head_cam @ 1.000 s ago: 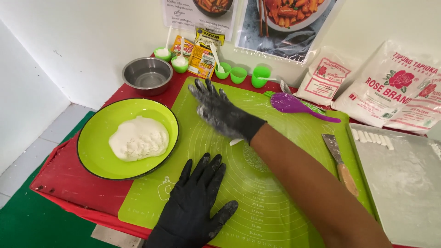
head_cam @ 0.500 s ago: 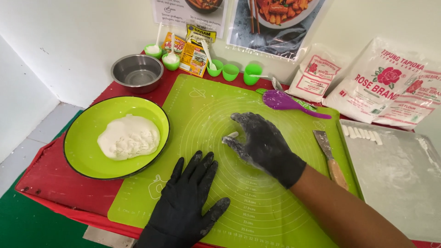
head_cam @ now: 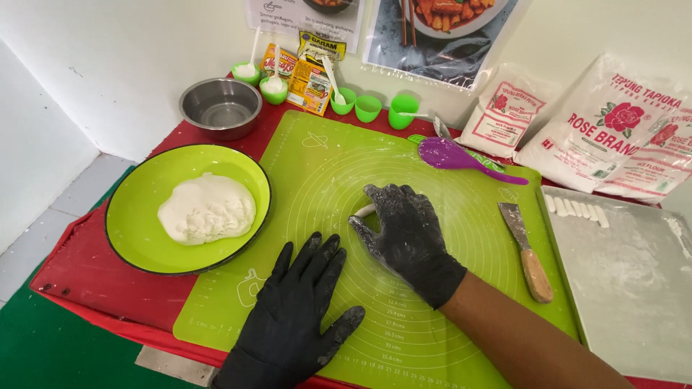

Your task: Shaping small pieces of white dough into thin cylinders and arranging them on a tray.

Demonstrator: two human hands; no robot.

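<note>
Both my hands wear black gloves. My right hand (head_cam: 407,234), dusted with flour, lies palm down in the middle of the green silicone mat (head_cam: 317,166), covering a small white dough piece (head_cam: 365,211) whose end pokes out at its left. My left hand (head_cam: 299,310) rests flat with spread fingers on the mat's near edge, holding nothing. A lump of white dough (head_cam: 207,209) sits in the green plate (head_cam: 140,216) to the left of the mat.
A purple spoon (head_cam: 458,156) and a wooden-handled scraper (head_cam: 526,251) lie on the mat's right side. At right is a floured tray (head_cam: 634,288) with cut dough sticks (head_cam: 575,209). Steel bowl (head_cam: 220,106), small green cups (head_cam: 367,108), seasoning packets and flour bags (head_cam: 613,130) line the wall.
My right hand has come back from the mat's far side toward its middle and settled over the small dough piece. The left hand has stayed flat on the near edge.
</note>
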